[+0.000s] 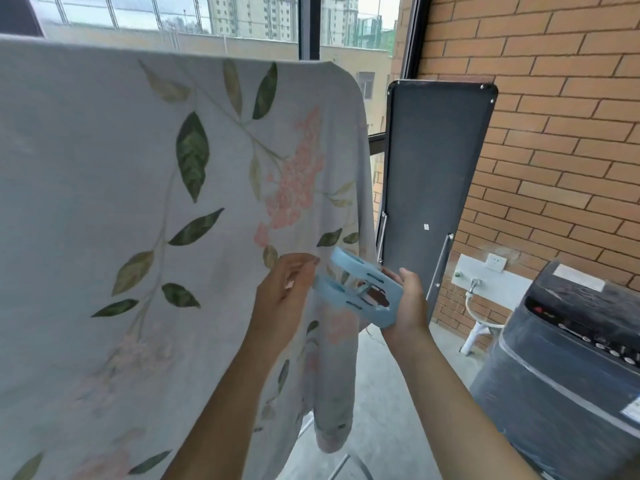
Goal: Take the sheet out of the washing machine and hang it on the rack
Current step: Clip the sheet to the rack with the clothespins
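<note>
A pale sheet (104,188) printed with green leaves and pink flowers hangs over the rack's top bar, which it hides, and fills the left of the view. In front of its right edge, two large light-blue clips (360,289) are in my hands. My right hand (408,303) grips the clips' rear ends from the right. The fingertips of my left hand (287,289) pinch the front jaw of the lower clip. The dark grey washing machine (568,368) stands at the lower right with its lid shut.
A dark folded board (433,174) leans against the brick wall (554,116) behind the sheet's right edge. A wall socket (496,262), a tap and a white hose sit low on the wall. Thin metal rack legs (341,462) show on the concrete floor.
</note>
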{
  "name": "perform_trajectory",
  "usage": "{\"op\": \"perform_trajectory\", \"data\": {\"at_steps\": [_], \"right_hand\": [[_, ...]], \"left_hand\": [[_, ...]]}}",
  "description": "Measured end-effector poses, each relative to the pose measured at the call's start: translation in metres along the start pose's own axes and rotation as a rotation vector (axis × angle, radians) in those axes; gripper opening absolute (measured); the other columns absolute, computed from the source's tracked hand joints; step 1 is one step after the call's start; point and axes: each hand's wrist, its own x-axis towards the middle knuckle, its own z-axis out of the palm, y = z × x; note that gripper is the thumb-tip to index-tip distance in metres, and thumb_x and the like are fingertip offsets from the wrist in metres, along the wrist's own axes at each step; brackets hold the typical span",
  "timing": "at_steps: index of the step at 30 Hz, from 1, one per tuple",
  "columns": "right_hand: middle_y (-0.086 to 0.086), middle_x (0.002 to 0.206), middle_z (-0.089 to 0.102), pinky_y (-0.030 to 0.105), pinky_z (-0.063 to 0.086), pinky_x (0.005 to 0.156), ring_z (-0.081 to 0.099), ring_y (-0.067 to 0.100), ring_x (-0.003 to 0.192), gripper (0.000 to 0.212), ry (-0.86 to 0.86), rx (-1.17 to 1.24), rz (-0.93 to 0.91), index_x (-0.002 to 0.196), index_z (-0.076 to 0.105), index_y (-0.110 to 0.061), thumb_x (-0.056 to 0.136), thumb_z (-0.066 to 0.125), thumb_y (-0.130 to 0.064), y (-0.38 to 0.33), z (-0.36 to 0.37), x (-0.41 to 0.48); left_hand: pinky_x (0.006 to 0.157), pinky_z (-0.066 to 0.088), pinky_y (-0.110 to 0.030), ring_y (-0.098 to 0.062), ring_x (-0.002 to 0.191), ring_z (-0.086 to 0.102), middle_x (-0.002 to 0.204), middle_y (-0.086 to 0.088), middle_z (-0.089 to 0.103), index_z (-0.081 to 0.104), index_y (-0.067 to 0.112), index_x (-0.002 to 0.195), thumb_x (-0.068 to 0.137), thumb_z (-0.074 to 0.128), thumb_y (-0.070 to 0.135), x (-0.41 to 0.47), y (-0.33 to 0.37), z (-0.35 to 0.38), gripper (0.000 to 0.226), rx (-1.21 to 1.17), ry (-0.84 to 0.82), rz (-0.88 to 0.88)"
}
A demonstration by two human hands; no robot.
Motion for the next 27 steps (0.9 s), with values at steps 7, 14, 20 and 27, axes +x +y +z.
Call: {"op": "perform_trajectory", "data": {"at_steps": [7,14,20,27], "right_hand": [[0.007,0.083,0.067,0.036,0.05,0.069,0.06,0.023,0.075,0.033,-0.265,-0.199,-0.118,0.079,0.071,-0.018,0.092,0.042,-0.027,-0.065,0.038,0.072],[0.005,0.136,0.045,0.018,0.04,0.081,0.046,0.015,0.11,0.055,-0.469,-0.873,-0.286,0.148,0.025,-0.014,0.097,0.044,-0.022,-0.127,0.068,0.162],[0.011,0.102,0.063,0.031,0.05,0.067,0.059,0.022,0.081,0.026,-0.598,-1.146,-0.159,0.112,0.057,-0.01,0.091,0.045,-0.02,-0.152,0.078,0.22],[0.008,0.084,0.06,0.037,0.054,0.078,0.053,0.022,0.072,0.025,-0.611,-1.624,-0.344,0.08,0.059,-0.008,0.078,0.038,-0.02,-0.189,0.069,0.25]], "left_hand": [[0.085,0.042,-0.024,-0.022,0.101,0.055,0.105,-0.003,0.062,0.065,0.008,0.098,0.083,0.053,0.008,0.107,0.082,-0.018,0.019,0.756,0.303,0.706],[0.105,0.023,-0.052,-0.032,0.113,0.05,0.123,-0.013,0.054,0.047,0.012,0.126,0.088,0.05,0.03,0.184,0.137,-0.023,0.042,1.564,0.414,0.505],[0.077,0.04,-0.037,-0.031,0.089,0.059,0.1,-0.013,0.061,0.05,0.009,0.111,0.089,0.047,0.033,0.225,0.151,0.019,0.033,1.597,0.35,0.462],[0.063,0.032,-0.029,-0.021,0.068,0.046,0.073,0.0,0.049,0.044,0.014,0.093,0.09,0.045,0.034,0.245,0.151,0.043,0.02,1.644,0.346,0.428]]}}
